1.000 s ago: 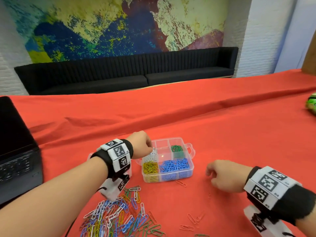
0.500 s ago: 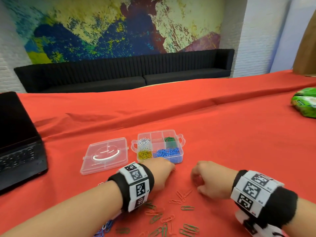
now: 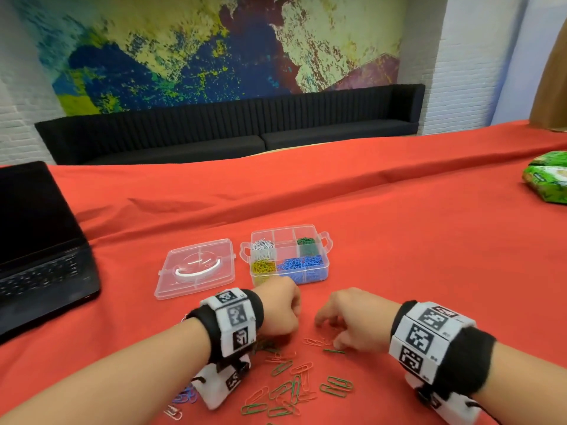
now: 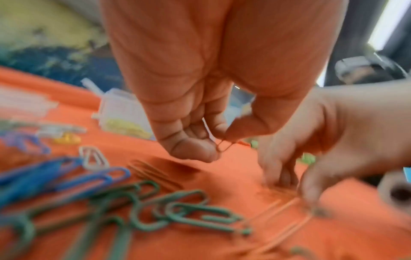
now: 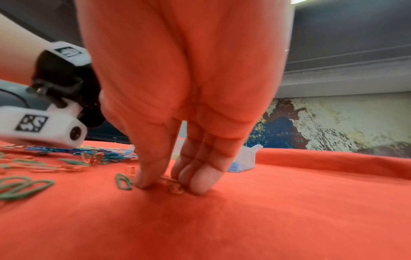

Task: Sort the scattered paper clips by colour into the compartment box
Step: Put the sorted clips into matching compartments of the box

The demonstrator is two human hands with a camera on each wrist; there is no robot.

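Compartment box (image 3: 288, 259) sits lid-off on the red cloth (image 3: 399, 240); all positions below are relative to the box. Contents: white clips in far-left cell, green in far-right, yellow in near-left, blue in near-right; middle far cell looks unfilled.

Left hand (image 3: 277, 308) is just in front of the box's near wall, fingers curled, thumb and forefinger pinching a red paper clip (image 4: 224, 146) clear of the cloth. A second thin wire shows between the fingers; colour unclear.

Right hand (image 3: 352, 320) is in front of the box and slightly to the right, fingertips (image 5: 198, 183) and thumb pressed down on the cloth, closing on a red clip (image 5: 175, 188) lying flat. Grip not complete as far as the wrist view shows.

Scattered clips (image 3: 294, 384), mostly green and red, lie nearer the person than both hands. Clear lid (image 3: 196, 268) is just left of the box.
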